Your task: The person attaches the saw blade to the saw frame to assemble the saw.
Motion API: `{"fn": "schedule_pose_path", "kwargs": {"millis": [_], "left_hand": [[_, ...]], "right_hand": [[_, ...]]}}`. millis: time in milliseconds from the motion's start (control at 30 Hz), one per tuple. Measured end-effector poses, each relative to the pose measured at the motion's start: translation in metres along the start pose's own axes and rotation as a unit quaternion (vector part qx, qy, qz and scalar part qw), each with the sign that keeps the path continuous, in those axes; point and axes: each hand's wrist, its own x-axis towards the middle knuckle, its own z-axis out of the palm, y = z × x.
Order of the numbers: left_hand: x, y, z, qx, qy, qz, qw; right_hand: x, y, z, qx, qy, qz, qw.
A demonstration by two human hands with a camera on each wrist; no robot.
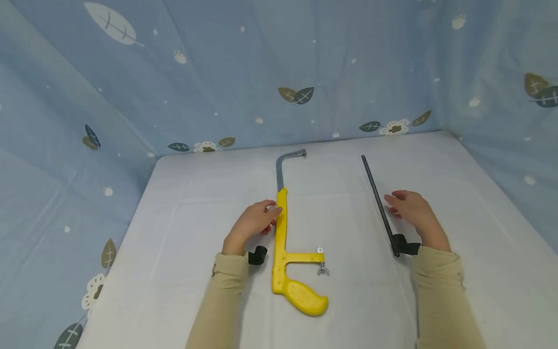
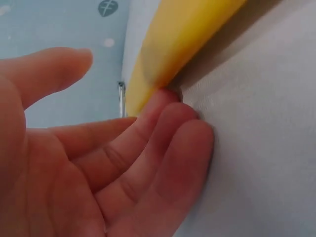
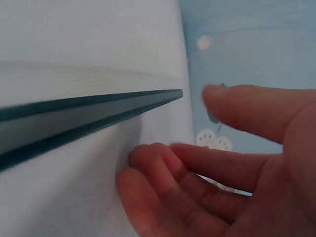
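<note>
A yellow hacksaw frame (image 1: 281, 228) without a blade lies on the white table, its grey hooked end (image 1: 280, 167) pointing away and its handle (image 1: 306, 298) toward me. My left hand (image 1: 253, 223) is at the left side of the frame. In the left wrist view its fingertips (image 2: 170, 96) reach the lower edge of the yellow bar, while the thumb stays apart. On the right lies a long, thin dark strip (image 1: 377, 198). Just right of it my right hand (image 1: 410, 209) rests with loosely bent fingers and raised thumb, holding nothing.
A wing nut (image 1: 323, 269) sits on the frame's short yellow arm. Black wrist cameras show at both wrists; the right one (image 1: 398, 242) overlaps the strip's near end. Blue leaf-patterned cloth (image 1: 244, 72) rises behind the white table (image 1: 209, 194) and along its sides.
</note>
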Motion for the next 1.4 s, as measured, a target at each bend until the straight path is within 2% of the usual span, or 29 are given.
{"fn": "schedule_pose_path", "kwargs": {"millis": [133, 267, 433, 700, 1067, 1400], "left_hand": [[-0.002, 0.003, 0.007, 0.037, -0.009, 0.010, 0.9992], [-0.002, 0.004, 0.012, 0.083, 0.006, 0.027, 0.9961], [-0.002, 0.006, 0.016, 0.121, 0.029, 0.042, 0.9913], [-0.004, 0.007, 0.019, 0.116, 0.023, 0.033, 0.9924], [-0.002, 0.007, 0.019, 0.119, 0.015, 0.042, 0.9919], [-0.002, 0.005, 0.018, 0.123, 0.014, 0.039, 0.9915]], "right_hand": [[-0.010, -0.009, 0.003, -0.077, -0.006, -0.006, 0.997], [-0.012, -0.015, 0.010, -0.148, 0.006, -0.022, 0.989], [-0.014, -0.022, 0.020, -0.177, 0.043, -0.027, 0.983], [-0.018, -0.026, 0.024, -0.181, 0.067, -0.040, 0.980], [-0.015, -0.024, 0.024, -0.169, 0.053, -0.028, 0.984], [-0.017, -0.022, 0.028, -0.139, 0.064, -0.043, 0.987]]}}
